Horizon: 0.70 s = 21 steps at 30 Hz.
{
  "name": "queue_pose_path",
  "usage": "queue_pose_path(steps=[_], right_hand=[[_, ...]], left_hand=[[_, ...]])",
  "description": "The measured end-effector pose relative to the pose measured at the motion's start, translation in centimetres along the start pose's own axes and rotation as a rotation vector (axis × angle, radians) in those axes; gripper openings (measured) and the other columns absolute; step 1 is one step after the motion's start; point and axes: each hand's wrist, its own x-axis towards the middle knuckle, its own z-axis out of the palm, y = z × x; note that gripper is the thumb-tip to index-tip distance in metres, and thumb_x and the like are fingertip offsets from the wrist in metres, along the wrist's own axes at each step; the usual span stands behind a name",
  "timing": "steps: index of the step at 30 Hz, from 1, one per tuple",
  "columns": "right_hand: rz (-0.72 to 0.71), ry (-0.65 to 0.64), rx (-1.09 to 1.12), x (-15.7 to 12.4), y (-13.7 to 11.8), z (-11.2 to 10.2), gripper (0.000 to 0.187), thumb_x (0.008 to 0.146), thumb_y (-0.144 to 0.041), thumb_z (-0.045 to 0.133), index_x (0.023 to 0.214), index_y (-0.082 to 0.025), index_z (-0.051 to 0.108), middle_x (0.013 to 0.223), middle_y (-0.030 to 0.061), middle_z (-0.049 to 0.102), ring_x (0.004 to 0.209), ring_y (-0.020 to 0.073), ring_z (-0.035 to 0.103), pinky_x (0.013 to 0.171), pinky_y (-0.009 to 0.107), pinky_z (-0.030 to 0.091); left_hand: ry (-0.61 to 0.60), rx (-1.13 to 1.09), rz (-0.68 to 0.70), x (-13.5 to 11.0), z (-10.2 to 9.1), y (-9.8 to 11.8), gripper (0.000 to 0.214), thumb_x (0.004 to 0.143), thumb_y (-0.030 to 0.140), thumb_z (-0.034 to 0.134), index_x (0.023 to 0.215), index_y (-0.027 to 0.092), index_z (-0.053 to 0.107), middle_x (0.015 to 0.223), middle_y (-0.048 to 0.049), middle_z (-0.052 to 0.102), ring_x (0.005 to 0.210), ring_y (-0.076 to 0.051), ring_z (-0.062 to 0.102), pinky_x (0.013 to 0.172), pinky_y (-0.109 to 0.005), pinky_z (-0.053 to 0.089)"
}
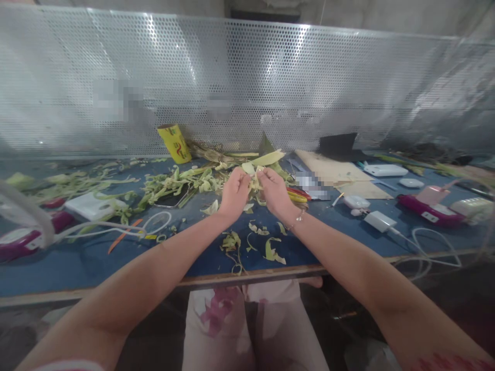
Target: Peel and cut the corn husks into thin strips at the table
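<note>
My left hand (235, 193) and my right hand (275, 191) are close together over the middle of the blue table. Fingertips of both are pinched on a pale green leaf piece (253, 181), mostly hidden by the fingers. Just behind them a broad pale leaf (270, 157) points up to the right. A heap of twisted green leaf strips (201, 181) lies to the left of my left hand. Torn leaf scraps (274, 251) are scattered on the table below my hands. Beside my right hand is a tool with yellow and red handles (297, 196).
A perforated metal screen (193, 77) stands behind the blue table (154, 270). A yellow tube (175, 144) leans at the back left. Brown cardboard (332, 167), a white charger (381, 221) and a purple power strip (429, 212) with cables lie right. A phone (174, 198) is partly covered by strips.
</note>
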Motion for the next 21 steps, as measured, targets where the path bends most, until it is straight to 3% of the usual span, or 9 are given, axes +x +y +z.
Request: queue_pose_path(steps=[4,12,15,21], right_hand=[[0.064,0.032,0.165,-0.54,-0.59,0.54,0.032,0.078,-0.044,0.056,0.065,-0.022,0.037,0.050,-0.0080,0.027,0.038,0.0056,0.023,0.036,0.021,0.019],[0.089,0.060,0.207,-0.68,-0.76,0.54,0.035,0.075,-0.047,0.059,0.065,-0.022,0.037,0.049,-0.0087,0.027,0.037,0.0046,0.022,0.035,0.021,0.018],[0.099,0.012,0.226,-0.67,-0.46,0.53,0.036,0.075,-0.050,0.058,0.066,-0.022,0.036,0.050,-0.0094,0.024,0.036,0.0039,0.020,0.034,0.020,0.017],[0.113,-0.132,0.194,-0.60,0.04,0.49,0.039,0.075,-0.057,0.055,0.070,-0.023,0.036,0.047,-0.0103,0.028,0.034,0.0041,0.023,0.033,0.021,0.017]], left_hand=[[0.007,0.034,0.038,0.11,0.15,-0.26,0.018,0.087,0.028,0.042,0.071,0.021,0.037,0.051,0.0061,0.037,0.044,-0.008,0.038,0.050,-0.023,0.032],[-0.061,0.247,0.181,0.06,-0.50,-0.25,0.020,0.084,0.029,0.044,0.068,0.021,0.037,0.051,0.0058,0.037,0.047,-0.009,0.038,0.051,-0.023,0.030],[-0.070,0.261,0.189,-0.04,-0.63,-0.28,0.019,0.085,0.030,0.044,0.069,0.021,0.038,0.051,0.0057,0.038,0.048,-0.009,0.037,0.051,-0.024,0.030],[0.054,0.143,0.100,0.20,-0.39,-0.55,0.018,0.086,0.026,0.042,0.070,0.021,0.037,0.055,0.0050,0.037,0.050,-0.009,0.038,0.051,-0.024,0.031]])
